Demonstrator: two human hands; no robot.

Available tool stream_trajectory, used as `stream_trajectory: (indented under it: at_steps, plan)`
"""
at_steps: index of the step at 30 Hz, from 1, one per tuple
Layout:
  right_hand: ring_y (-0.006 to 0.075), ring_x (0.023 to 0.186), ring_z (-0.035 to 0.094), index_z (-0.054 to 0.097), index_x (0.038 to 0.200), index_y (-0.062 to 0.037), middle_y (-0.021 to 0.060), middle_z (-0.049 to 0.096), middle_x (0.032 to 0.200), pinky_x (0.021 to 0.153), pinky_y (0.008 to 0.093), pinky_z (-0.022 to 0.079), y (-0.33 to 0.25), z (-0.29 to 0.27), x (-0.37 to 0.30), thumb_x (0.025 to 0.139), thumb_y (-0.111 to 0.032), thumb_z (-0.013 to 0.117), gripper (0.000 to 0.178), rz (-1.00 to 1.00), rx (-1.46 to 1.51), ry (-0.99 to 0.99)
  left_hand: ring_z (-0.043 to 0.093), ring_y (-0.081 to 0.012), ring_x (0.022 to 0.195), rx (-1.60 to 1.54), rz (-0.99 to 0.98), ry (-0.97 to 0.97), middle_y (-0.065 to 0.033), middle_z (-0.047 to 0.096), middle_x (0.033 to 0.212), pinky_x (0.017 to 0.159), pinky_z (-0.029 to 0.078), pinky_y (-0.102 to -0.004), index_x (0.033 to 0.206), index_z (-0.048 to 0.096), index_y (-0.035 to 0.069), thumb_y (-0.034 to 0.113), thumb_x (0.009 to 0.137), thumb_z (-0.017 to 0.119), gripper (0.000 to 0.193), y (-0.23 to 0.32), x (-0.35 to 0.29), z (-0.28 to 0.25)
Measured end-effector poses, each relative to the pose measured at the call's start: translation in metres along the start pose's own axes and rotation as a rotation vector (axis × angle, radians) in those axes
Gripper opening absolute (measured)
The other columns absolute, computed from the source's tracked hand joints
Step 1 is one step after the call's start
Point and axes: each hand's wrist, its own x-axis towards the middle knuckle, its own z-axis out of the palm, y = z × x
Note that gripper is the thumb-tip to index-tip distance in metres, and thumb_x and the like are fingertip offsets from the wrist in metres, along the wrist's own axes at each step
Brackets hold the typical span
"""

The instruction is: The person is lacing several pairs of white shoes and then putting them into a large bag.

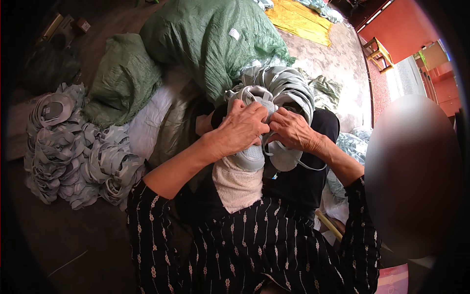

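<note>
A light grey shoe upper point(250, 158) with a mesh toe rests over my lap, its toe pointing toward me. My left hand point(242, 128) is closed around its side, fingers bent over the top. Beside it, my right hand point(293, 130) pinches at the front opening; what lies between those fingertips is hidden. Below the right hand hangs a smooth grey piece point(285, 158), and a thin grey cord point(312, 167) loops out to the right. Under the toe lies a cream towel point(238, 188). Just beyond my hands sits a stack of curved grey shoe pieces point(289, 84).
Bundled grey cut pieces point(63, 147) are heaped on the floor at left. Green woven sacks point(205, 41) bulge ahead, a smaller green sack point(122, 78) beside them. Yellow cloth point(298, 19) lies farther off, and a wooden stool point(378, 55) stands at far right. A blurred rounded shape fills the right side.
</note>
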Motion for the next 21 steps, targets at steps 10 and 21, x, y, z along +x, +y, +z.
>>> stream_trajectory:
  at_steps: [10,21]
  plan:
    - [0.0242,0.071,0.059,0.066,0.078,-0.0073,0.0089,0.061,0.071,0.065,0.0347,0.046,0.025,0.013,0.003,0.079,-0.024,0.062,0.018,0.194,0.434,-0.119,0.048,-0.0205,0.120,-0.215,-0.050,0.455,0.0014,0.058,0.104,0.097,0.029,-0.0423,0.085,0.058,0.012,0.007,0.075,0.060,0.012,0.005,-0.018,0.043]
    - [0.0136,0.065,0.059,0.063,0.080,-0.0027,0.0071,0.062,0.071,0.058,0.0293,0.046,0.001,0.005,0.001,0.084,-0.021,0.059,0.019,0.752,0.969,0.098,0.057,-0.0157,0.093,-0.084,0.149,0.459,0.0024,0.057,0.082,0.096,0.032,-0.0399,0.088,0.057,0.014,0.007,0.075,0.058,0.015,0.002,-0.011,0.045]
